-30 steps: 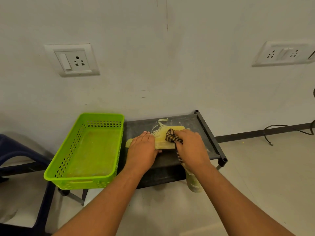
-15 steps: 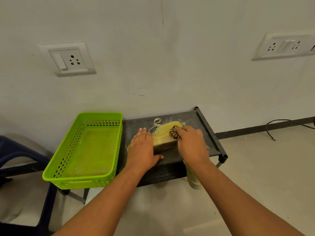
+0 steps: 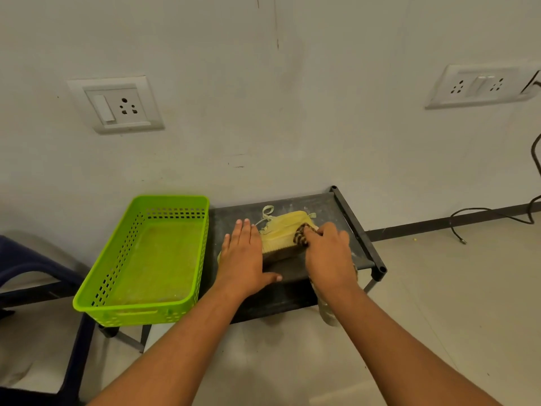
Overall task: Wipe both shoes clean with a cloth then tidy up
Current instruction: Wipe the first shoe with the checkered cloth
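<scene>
Head: right hand (image 3: 329, 253) presses cloth (image 3: 301, 237) on shoe (image 3: 282, 230).

Only one camera, worn on my head. It looks forward and down at the wall (image 3: 263, 127) and the rack (image 3: 231, 213) against it, my forearms coming in from the bottom edge. It sits near: the stripes of the cloth (image 3: 301, 237) in my right hand (image 3: 328, 256) show plainly. The wide lens takes in the basket (image 3: 131, 316), the left socket (image 3: 115, 104), the right socket (image 3: 480, 85) and the floor (image 3: 453, 303).
</scene>
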